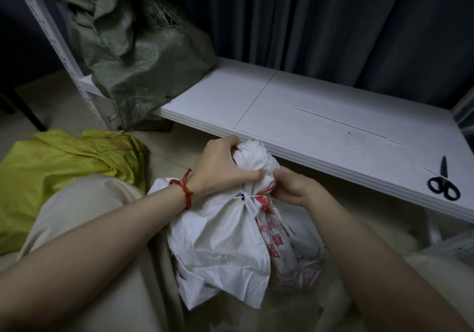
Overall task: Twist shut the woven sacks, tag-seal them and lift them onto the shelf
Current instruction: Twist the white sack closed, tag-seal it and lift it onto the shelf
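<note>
The left hand [220,167] grips the twisted top of the white sack [220,242], the right hand [292,188] pinches it lower by the tag [250,204], and the shelf [320,116] is just behind.

Crinkled woven plastic sack [218,242]; matt white board shelf [320,116]; coarse green sack [143,57].
</note>
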